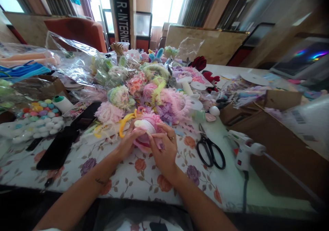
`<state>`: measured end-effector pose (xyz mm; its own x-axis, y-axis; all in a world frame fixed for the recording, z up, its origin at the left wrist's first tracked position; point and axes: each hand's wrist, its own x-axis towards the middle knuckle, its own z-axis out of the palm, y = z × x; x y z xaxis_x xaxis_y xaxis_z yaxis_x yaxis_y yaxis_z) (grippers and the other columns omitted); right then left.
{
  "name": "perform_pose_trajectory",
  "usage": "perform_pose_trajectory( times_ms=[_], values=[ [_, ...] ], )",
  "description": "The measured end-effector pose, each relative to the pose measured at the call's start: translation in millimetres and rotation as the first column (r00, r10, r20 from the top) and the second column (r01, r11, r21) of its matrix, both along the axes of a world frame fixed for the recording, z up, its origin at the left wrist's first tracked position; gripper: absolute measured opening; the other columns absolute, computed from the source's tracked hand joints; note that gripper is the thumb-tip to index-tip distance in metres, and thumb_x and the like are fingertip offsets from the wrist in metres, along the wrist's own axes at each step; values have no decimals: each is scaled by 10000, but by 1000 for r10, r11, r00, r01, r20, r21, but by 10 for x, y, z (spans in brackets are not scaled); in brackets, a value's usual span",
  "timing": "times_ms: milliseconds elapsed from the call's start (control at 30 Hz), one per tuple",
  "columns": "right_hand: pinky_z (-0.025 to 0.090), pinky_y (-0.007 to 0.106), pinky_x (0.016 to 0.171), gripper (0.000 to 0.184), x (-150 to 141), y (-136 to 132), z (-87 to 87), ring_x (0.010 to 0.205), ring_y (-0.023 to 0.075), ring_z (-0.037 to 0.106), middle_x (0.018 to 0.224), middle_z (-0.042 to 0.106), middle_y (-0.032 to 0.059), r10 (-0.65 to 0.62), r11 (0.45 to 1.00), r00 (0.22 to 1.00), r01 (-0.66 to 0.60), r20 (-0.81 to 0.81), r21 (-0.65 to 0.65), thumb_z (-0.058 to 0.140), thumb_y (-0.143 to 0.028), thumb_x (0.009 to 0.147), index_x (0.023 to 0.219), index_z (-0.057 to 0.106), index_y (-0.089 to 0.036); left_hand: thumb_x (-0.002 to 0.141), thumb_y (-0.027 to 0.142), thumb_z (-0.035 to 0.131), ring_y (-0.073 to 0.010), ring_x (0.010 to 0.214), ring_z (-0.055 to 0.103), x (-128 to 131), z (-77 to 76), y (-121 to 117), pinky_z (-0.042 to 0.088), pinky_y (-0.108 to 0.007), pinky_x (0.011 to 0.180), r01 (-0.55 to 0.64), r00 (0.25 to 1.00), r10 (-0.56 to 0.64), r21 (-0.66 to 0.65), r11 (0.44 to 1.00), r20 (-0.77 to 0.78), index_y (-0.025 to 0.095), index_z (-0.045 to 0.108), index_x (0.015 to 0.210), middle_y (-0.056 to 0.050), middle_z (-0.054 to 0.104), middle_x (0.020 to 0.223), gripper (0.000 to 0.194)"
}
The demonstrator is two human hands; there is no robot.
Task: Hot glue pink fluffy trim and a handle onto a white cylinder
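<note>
Both hands hold a pink, rounded craft piece [147, 122] with a white band across its face, just above the flowered tablecloth [113, 176]. My left hand [130, 138] grips its left side, fingers curled behind it. On the right side, my right hand [164, 147] is closed, thumb and fingertips pressed at the white band; a ring shows on one finger. A yellow fuzzy strip [124, 123] curves beside my left hand. Pink and purple ribbon trim [167, 111] lies heaped right behind the piece. Its far side is hidden.
Black-handled scissors [210, 152] and a white glue gun [241, 152] with its cord lie to the right, before a cardboard box [272, 155]. Leftward are a black phone [58, 148] and bagged pompoms [42, 123]. Piled craft supplies [133, 83] fill the back.
</note>
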<state>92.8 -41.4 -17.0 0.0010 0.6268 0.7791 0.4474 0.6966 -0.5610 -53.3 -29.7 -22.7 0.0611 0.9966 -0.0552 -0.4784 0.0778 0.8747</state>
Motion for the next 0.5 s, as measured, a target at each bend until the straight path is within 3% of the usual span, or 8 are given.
perform_pose_trajectory(
  times_ms=[167, 500],
  values=[
    [473, 495, 1003, 73, -5, -12, -7, 1145, 250, 578, 1160, 619, 77, -9, 999, 1000, 9, -6, -35, 602, -174, 893, 860, 618, -237, 763, 253, 702, -171, 759, 560, 19, 52, -34, 472, -257, 641, 1, 1000, -1, -13, 1000, -23, 223, 607, 1183, -14, 623, 902, 432],
    [472, 470, 984, 85, -13, -27, -7, 1091, 240, 588, 1127, 616, 73, -22, 998, 1000, 21, -14, -54, 597, -188, 898, 826, 604, -232, 746, 285, 720, -166, 766, 550, 17, 21, -33, 463, -249, 643, -7, 998, 8, 20, 1000, -67, 244, 599, 1179, 7, 616, 881, 452]
  ],
)
